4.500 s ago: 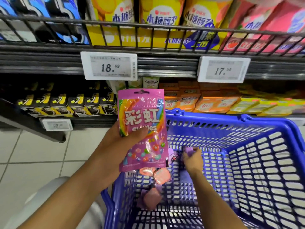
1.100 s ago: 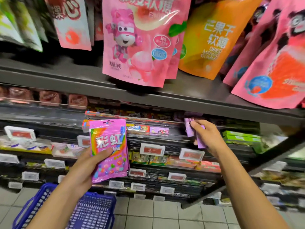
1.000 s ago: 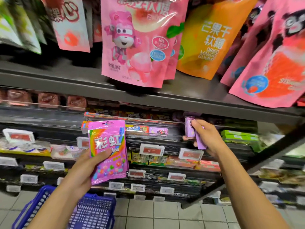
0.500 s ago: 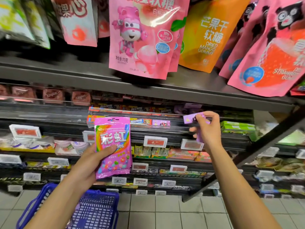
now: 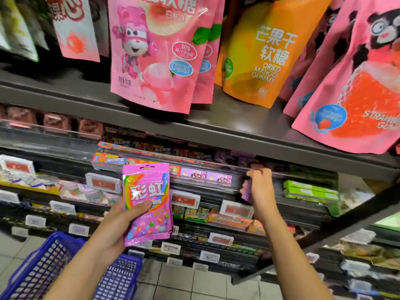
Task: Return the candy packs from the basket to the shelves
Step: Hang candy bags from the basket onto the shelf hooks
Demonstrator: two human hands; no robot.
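My left hand [image 5: 118, 226] grips a purple rainbow candy pouch [image 5: 147, 204] upright in front of the shelves, thumb across its face. My right hand [image 5: 260, 191] is raised at the second shelf's front rail [image 5: 194, 163] and holds a small purple candy pack [image 5: 245, 189], mostly hidden behind the palm. Its fingertips reach up to the rail by a row of similar purple packs [image 5: 205, 173]. The blue basket [image 5: 43, 271] sits at the bottom left under my left forearm; its inside is hard to see.
Large pink pouches [image 5: 155, 53] and an orange mango gummy pouch [image 5: 259, 53] hang above the top shelf [image 5: 238, 124]. Green boxes [image 5: 309, 190] lie right of my right hand. Price tags [image 5: 186, 199] line the lower rails. Tiled floor [image 5: 194, 284] is below.
Since the earliest frame both hands rose from the basket to the shelves. In the last second my right hand turned the small purple pack downward and lifted its fingers to the rail.
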